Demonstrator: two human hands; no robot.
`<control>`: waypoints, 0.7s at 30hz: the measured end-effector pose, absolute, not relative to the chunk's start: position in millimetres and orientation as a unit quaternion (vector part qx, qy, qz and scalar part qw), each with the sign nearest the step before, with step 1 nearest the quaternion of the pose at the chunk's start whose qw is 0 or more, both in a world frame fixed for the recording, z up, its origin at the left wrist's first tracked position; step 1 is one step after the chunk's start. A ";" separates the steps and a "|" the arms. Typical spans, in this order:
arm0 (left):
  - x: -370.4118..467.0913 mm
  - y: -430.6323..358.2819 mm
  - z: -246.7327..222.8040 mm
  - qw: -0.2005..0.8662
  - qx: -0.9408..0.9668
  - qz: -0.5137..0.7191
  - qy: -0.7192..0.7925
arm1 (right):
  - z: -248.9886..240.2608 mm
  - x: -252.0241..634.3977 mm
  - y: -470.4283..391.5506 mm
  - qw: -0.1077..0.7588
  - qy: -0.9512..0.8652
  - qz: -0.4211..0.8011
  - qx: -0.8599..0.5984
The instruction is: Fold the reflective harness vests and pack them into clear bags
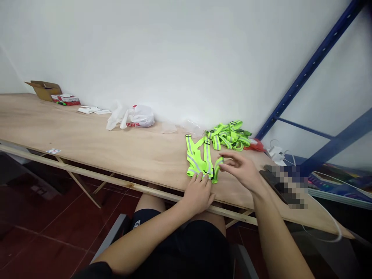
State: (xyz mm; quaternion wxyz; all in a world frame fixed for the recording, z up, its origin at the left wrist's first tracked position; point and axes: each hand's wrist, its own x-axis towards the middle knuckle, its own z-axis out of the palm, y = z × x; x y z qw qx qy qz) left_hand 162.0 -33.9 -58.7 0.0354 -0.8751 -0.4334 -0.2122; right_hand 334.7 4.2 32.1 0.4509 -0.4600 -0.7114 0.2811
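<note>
Handling at the counter [139, 153]: lime reflective harness [197, 157]

Strap pile [229, 137] lies back right; harness just ahead of left hand [199, 192], long axis running away from the body. Left is nearer, flattish, fingers on the harness's near edge; right hand [242, 168], apart, curls at a strap end [217, 164]; whether pinched, cannot tell. Count: one pile, pieces uncountable; one harness; two hands.

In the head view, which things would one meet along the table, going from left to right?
Brown box, papers, white bag, green harness, red bag, then what looks like a white adapter.
</note>
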 end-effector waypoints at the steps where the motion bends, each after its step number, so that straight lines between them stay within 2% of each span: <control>1: 162.7 -34.4 -59.0 0.032 -0.874 -0.210 -0.438 | 31.1 315.7 12.3 0.433 -0.730 0.283 -0.448; 5: 165.9 -36.2 -58.8 0.018 -0.855 -0.196 -0.480 | 8.5 249.8 40.8 0.303 -0.800 0.268 -0.443; 9: 166.0 -40.9 -54.3 0.024 -0.851 -0.180 -0.493 | -20.5 226.7 55.7 0.245 -0.801 0.312 -0.448; 12: 162.1 -51.2 -39.3 0.000 -0.873 -0.152 -0.464 | -28.9 230.3 58.9 0.245 -0.783 0.361 -0.445; 16: 144.9 -59.0 -5.5 -0.088 -0.887 -0.171 -0.420 | -28.4 238.8 60.4 0.258 -0.768 0.404 -0.425; 21: 115.0 -24.8 0.9 -0.064 -0.850 -0.258 -0.455 | -33.4 245.7 68.6 0.355 -0.671 0.532 -0.375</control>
